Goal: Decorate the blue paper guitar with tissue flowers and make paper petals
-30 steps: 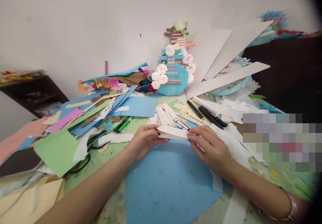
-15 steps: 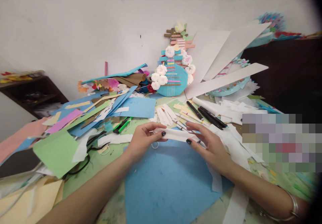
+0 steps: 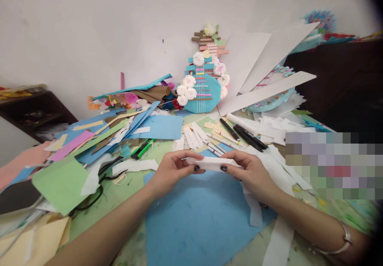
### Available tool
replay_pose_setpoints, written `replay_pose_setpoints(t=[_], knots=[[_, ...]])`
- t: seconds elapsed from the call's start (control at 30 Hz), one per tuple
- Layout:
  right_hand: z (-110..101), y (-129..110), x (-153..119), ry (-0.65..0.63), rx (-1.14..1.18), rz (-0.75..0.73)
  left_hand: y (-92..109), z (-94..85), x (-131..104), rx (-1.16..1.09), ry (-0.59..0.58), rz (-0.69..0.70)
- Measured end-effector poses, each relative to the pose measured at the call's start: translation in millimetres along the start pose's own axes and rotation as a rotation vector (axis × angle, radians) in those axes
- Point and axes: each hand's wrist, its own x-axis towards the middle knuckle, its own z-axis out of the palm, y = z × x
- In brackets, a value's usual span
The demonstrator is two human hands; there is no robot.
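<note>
A folded strip of white paper (image 3: 212, 163) is stretched between my two hands, above a large blue sheet (image 3: 191, 218). My left hand (image 3: 176, 169) pinches its left part between thumb and fingers. On the right part, my right hand (image 3: 249, 169) has the same kind of pinch, with the thumb in front. A loose white tail (image 3: 254, 210) hangs below my right hand; whether it belongs to the same strip I cannot tell. Just beyond the hands lie white-barrelled pens (image 3: 213, 148) and short white paper pieces (image 3: 194, 135).
A blue paper lute (image 3: 209, 92) with white flowers leans at the wall. Black markers (image 3: 248, 137) and white paper scraps (image 3: 278, 128) lie to the right. At left are a green-and-black cutter (image 3: 143, 149), a green sheet (image 3: 61, 184) and coloured paper strips (image 3: 73, 145).
My right hand has moved slightly left, and its fingers have closed in on the strip. The strip now looks narrower and more level. The view has shifted slightly.
</note>
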Motion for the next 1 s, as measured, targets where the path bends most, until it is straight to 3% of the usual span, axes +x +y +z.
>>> replay_pose_setpoints(t=[0.17, 0.5, 0.8, 1.0], knots=[[3.3, 2.1, -0.9, 0.005, -0.034, 0.022, 1.9, 4.6, -1.0, 0.014, -0.001, -0.034], [3.9, -0.2, -1.7, -0.017, -0.110, -0.076, 3.8, 8.9, -1.3, 0.024, 0.056, -0.060], [2.3, 3.2, -0.9, -0.006, 0.010, -0.030, 3.1, 9.4, -0.4, -0.005, 0.021, -0.064], [0.2, 2.7, -1.3, 0.001, 0.048, -0.114, 5.3, 9.0, -0.4, 0.025, 0.049, -0.070]])
